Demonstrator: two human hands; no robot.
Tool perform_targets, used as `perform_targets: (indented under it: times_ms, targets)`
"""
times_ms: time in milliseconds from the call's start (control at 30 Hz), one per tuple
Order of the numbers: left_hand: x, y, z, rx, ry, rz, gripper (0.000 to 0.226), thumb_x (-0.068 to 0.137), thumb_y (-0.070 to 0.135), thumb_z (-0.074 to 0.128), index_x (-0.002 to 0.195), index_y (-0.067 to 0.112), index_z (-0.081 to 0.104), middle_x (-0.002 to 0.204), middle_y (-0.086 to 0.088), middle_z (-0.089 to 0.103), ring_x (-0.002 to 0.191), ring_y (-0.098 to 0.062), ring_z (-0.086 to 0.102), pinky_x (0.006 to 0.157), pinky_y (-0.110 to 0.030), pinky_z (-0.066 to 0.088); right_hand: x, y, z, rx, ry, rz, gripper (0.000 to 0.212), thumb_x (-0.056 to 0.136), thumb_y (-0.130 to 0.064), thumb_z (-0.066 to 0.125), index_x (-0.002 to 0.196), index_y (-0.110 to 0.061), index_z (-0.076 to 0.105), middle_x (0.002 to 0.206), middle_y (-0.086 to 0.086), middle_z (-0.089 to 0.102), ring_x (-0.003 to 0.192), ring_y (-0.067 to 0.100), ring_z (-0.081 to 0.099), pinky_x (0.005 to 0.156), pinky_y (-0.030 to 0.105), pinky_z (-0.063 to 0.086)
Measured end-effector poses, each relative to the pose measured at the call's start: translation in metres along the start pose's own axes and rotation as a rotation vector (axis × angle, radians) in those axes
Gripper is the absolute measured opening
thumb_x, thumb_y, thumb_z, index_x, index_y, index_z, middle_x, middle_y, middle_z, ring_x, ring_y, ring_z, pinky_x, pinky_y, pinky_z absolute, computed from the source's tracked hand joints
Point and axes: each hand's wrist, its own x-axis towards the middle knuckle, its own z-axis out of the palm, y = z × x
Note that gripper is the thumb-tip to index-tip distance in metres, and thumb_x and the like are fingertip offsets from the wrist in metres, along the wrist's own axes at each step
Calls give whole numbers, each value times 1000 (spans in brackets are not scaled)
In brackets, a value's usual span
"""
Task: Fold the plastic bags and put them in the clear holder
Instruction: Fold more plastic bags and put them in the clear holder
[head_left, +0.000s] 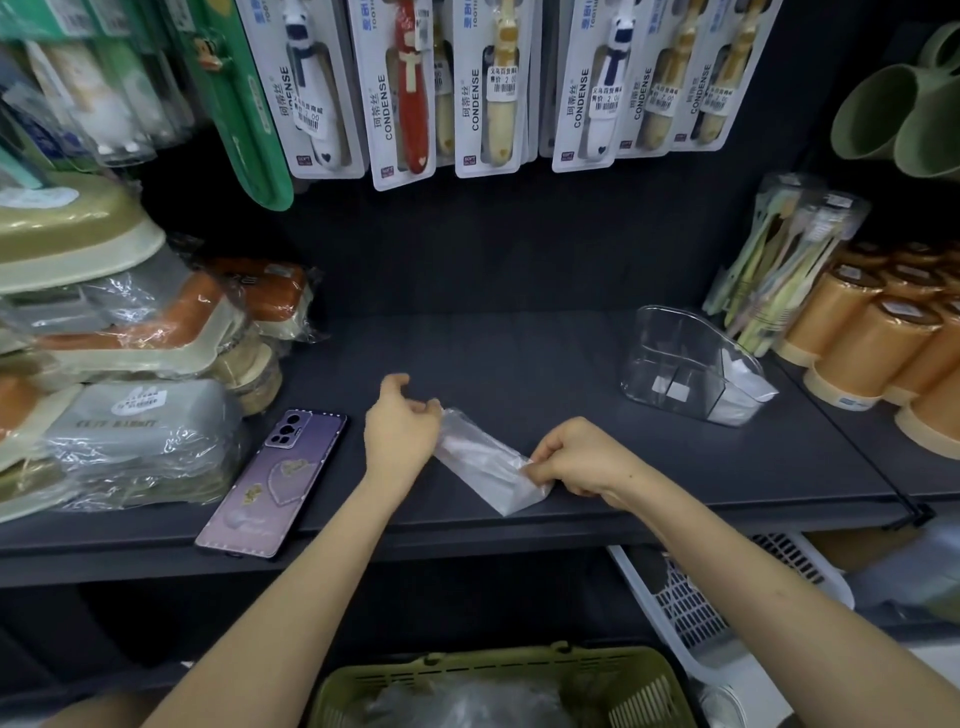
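Observation:
A clear plastic bag (480, 460), folded into a narrow strip, lies on the dark shelf (519, 358) between my hands. My left hand (400, 428) sits at its far end with curled fingers on the bag's tip. My right hand (582, 457) pinches the near end of the strip. The clear holder (675, 358) stands to the right on the shelf, with folded bags (740, 392) in its right compartment. More loose bags (467, 701) lie in a green basket (654, 670) below the shelf.
A purple phone (272, 483) lies left of my hands. Wrapped soap boxes (130, 374) pile up at the left. Orange cups (878, 343) and a toothbrush pack (779, 260) stand right. Carded toothbrushes (415, 88) hang above. A white basket (691, 613) sits below right.

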Motion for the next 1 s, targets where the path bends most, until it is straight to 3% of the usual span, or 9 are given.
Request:
perform_targets:
  times_ms: [100, 167, 267, 333, 500, 600, 733, 833, 1000]
  targets:
    - [-5, -12, -2, 422, 120, 600, 30, 89, 17, 56, 114, 6, 65, 103, -12, 68, 94, -33, 63, 85, -36, 47, 2, 0, -2, -21, -21, 6, 6, 82, -5, 68, 82, 0, 70, 57, 6, 61, 33, 6, 32, 36, 15, 24]
    - [-7, -21, -1, 475, -88, 816, 41, 93, 33, 44, 118, 10, 68, 122, -7, 66, 116, -29, 59, 102, -35, 38, 2, 1, -4, -22, -35, 10, 7, 82, -6, 68, 84, 1, 70, 57, 5, 60, 36, 7, 33, 37, 16, 24]
    - [-21, -25, 0, 493, -476, 682, 73, 87, 60, 11, 143, 25, 43, 150, 8, 36, 144, -10, 20, 115, -17, -1, 3, 3, -7, -23, -53, 9, 7, 83, -13, 70, 84, -5, 71, 58, 2, 61, 40, 8, 37, 38, 19, 26]
    - [-27, -29, 6, 627, -473, 652, 84, 80, 62, -5, 149, 29, 30, 157, 8, 24, 148, -12, 8, 107, -9, -18, 1, 6, -10, 10, -43, -5, 9, 86, -18, 69, 86, -10, 72, 63, 1, 63, 43, 7, 40, 39, 19, 29]
    - [-46, -18, 17, 816, -390, 564, 57, 99, 49, 6, 152, 31, 14, 161, 1, 10, 149, -21, -2, 108, -22, -19, -11, 20, -5, 144, 250, -149, 19, 85, -31, 71, 101, -22, 67, 90, -3, 67, 57, 3, 55, 53, 21, 42]
    - [-55, -16, 21, 857, -348, 533, 49, 105, 35, 18, 153, 29, 11, 162, -3, 6, 149, -24, -4, 109, -24, -20, -18, 26, 15, -177, 506, -326, 31, 75, -46, 74, 100, -29, 67, 94, -12, 58, 76, 0, 54, 70, 21, 44]
    - [-55, -15, 23, 872, -360, 496, 49, 105, 36, 16, 153, 29, 10, 162, -2, 4, 149, -23, -6, 114, -27, -16, -12, 37, 39, -453, 676, -522, 24, 70, -29, 79, 91, -24, 68, 87, -7, 56, 74, 12, 58, 56, 26, 47]
    - [-53, -16, 24, 865, -362, 473, 48, 105, 37, 13, 153, 29, 11, 162, -1, 4, 149, -23, -6, 116, -31, -13, -11, 49, 36, -467, 720, -553, 31, 64, -4, 75, 88, -22, 68, 82, -7, 57, 67, 14, 58, 48, 26, 47]
    - [-51, -16, 25, 882, -386, 449, 49, 105, 37, 12, 153, 31, 6, 162, -1, 0, 149, -23, -8, 119, -34, -11, -19, 65, 28, -466, 608, -589, 20, 75, -23, 73, 94, -25, 70, 85, -8, 55, 77, 15, 57, 59, 29, 51]
